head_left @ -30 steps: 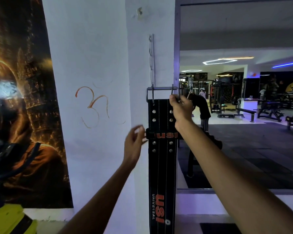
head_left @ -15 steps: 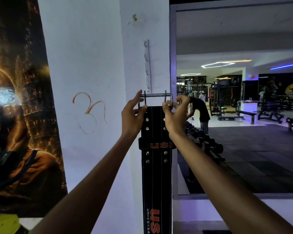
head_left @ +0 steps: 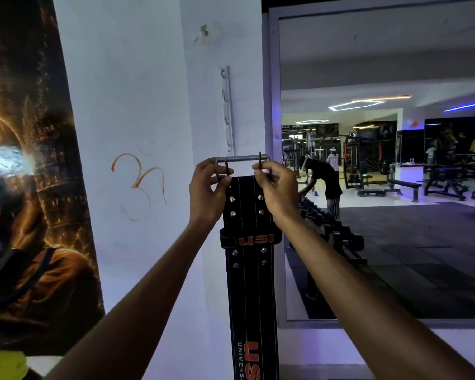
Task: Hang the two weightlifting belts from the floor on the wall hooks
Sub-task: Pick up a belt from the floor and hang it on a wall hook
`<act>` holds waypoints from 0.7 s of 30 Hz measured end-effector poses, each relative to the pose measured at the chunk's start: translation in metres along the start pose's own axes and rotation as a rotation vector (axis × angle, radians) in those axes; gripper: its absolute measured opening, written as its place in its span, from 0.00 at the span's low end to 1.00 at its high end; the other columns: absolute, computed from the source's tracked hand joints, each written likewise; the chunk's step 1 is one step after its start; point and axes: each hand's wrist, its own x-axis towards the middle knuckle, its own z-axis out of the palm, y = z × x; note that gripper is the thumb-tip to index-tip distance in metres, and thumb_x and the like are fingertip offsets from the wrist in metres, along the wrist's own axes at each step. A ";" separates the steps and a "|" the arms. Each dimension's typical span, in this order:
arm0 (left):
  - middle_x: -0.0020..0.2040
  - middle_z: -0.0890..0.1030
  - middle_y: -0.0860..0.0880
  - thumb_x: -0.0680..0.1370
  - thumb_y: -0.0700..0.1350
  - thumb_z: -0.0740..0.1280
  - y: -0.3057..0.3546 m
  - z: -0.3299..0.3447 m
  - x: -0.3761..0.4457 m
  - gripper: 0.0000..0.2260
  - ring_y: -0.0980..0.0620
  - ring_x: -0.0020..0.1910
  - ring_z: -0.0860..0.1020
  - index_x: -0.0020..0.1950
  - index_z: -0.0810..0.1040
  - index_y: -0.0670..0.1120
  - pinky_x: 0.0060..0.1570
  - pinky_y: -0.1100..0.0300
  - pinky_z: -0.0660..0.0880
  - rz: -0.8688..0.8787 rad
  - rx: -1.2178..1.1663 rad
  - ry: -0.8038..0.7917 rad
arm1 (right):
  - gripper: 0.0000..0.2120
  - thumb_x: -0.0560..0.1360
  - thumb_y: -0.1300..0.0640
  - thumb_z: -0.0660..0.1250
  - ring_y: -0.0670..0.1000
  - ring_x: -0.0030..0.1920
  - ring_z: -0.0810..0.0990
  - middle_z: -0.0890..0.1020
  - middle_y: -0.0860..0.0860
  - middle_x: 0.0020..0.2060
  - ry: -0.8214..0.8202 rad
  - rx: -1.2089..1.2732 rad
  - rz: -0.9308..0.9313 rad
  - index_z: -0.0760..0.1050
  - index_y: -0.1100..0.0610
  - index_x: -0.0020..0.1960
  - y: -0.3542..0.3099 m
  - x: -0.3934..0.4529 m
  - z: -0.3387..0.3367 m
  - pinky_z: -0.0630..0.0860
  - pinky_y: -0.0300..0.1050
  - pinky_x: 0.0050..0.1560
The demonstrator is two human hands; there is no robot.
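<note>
A black belt [head_left: 248, 270] is held upright against the white wall [head_left: 137, 105], its buckle [head_left: 242, 159] just below the hook rail [head_left: 226, 111]. The buckle's left prong is pinched by the left hand [head_left: 207, 193], its right prong by the right hand [head_left: 279, 192].

belt [head_left: 251, 270]: black, studded, orange lettering | hanging vertical | buckle [head_left: 242, 163] just below hook rail [head_left: 226, 111]
</note>
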 end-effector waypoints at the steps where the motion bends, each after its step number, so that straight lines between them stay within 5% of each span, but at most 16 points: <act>1: 0.61 0.79 0.44 0.75 0.32 0.68 0.000 0.004 0.000 0.18 0.45 0.53 0.83 0.42 0.78 0.57 0.55 0.55 0.80 0.000 -0.003 0.016 | 0.05 0.77 0.61 0.70 0.43 0.42 0.82 0.84 0.54 0.49 0.020 -0.009 -0.046 0.83 0.56 0.51 0.003 0.001 -0.001 0.79 0.35 0.41; 3: 0.60 0.79 0.44 0.75 0.31 0.69 0.000 0.011 0.000 0.19 0.45 0.54 0.83 0.41 0.77 0.58 0.55 0.55 0.80 0.007 -0.006 0.048 | 0.04 0.75 0.61 0.71 0.41 0.45 0.80 0.82 0.52 0.48 0.059 -0.046 -0.136 0.83 0.57 0.50 0.010 0.003 -0.003 0.79 0.40 0.49; 7: 0.57 0.78 0.48 0.74 0.30 0.68 -0.004 0.020 0.003 0.17 0.49 0.52 0.82 0.39 0.76 0.53 0.53 0.62 0.78 0.015 0.035 0.104 | 0.05 0.76 0.60 0.71 0.40 0.38 0.80 0.83 0.53 0.44 -0.103 0.007 -0.097 0.82 0.61 0.49 0.014 0.012 -0.014 0.80 0.34 0.41; 10: 0.56 0.78 0.49 0.74 0.30 0.69 -0.018 0.021 0.007 0.18 0.49 0.51 0.82 0.38 0.76 0.54 0.54 0.64 0.77 -0.005 0.055 0.127 | 0.07 0.74 0.63 0.72 0.50 0.50 0.84 0.85 0.50 0.46 -0.308 0.049 -0.027 0.82 0.61 0.53 0.023 0.026 -0.024 0.80 0.44 0.55; 12: 0.56 0.78 0.50 0.74 0.30 0.69 -0.032 0.023 0.012 0.17 0.49 0.52 0.82 0.38 0.77 0.53 0.55 0.61 0.78 -0.015 0.056 0.132 | 0.07 0.74 0.62 0.72 0.51 0.50 0.85 0.85 0.49 0.45 -0.311 -0.035 -0.039 0.83 0.59 0.52 0.032 0.036 -0.020 0.81 0.48 0.54; 18: 0.55 0.76 0.44 0.74 0.29 0.69 -0.065 0.028 0.039 0.18 0.53 0.48 0.82 0.38 0.76 0.54 0.54 0.66 0.78 0.005 0.018 0.137 | 0.06 0.74 0.60 0.72 0.47 0.50 0.81 0.82 0.52 0.49 -0.060 -0.152 -0.226 0.84 0.58 0.50 0.067 0.055 0.019 0.77 0.32 0.47; 21: 0.54 0.76 0.47 0.74 0.30 0.69 -0.086 0.027 0.059 0.16 0.54 0.48 0.82 0.38 0.77 0.51 0.54 0.67 0.78 -0.040 -0.023 0.155 | 0.10 0.74 0.64 0.72 0.49 0.52 0.83 0.83 0.54 0.53 -0.179 -0.048 -0.199 0.83 0.60 0.55 0.075 0.071 0.031 0.75 0.28 0.50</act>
